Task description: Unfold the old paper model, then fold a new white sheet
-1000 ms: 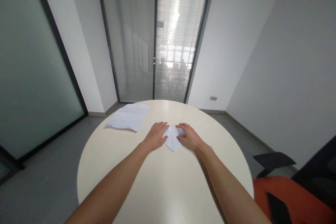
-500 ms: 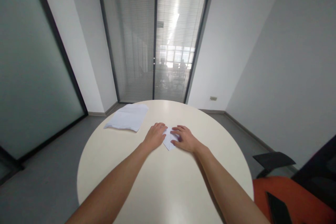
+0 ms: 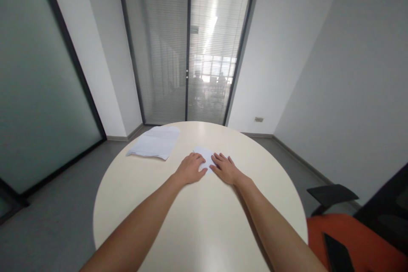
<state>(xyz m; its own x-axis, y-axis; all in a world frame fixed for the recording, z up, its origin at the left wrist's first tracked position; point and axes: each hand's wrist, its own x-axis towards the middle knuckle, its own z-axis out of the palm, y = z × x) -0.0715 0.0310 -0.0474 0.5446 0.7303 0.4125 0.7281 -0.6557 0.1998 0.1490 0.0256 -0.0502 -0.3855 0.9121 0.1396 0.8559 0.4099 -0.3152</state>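
Note:
A small piece of folded white paper [image 3: 204,153] lies on the round table between my two hands, its far edge showing beyond my fingers. My left hand [image 3: 191,168] rests on the paper's left side, fingers slightly bent and thumb apart. On the right side, my right hand [image 3: 225,169] lies with fingers spread, its fingertips and thumb at the paper's edge. Parts of the paper are covered by both hands, so its full outline and folds cannot be made out.
Several larger white sheets [image 3: 156,142] lie at the table's far left. The cream table [image 3: 200,225] has a rounded edge. An orange chair with black armrests [image 3: 347,238] stands at the right. Beyond the table is a glass door with blinds [image 3: 159,59].
The small paper has turned: the point that faced me is gone from view, and more of it shows on the far side. Both hands have shifted slightly, and the right fingers are flatter.

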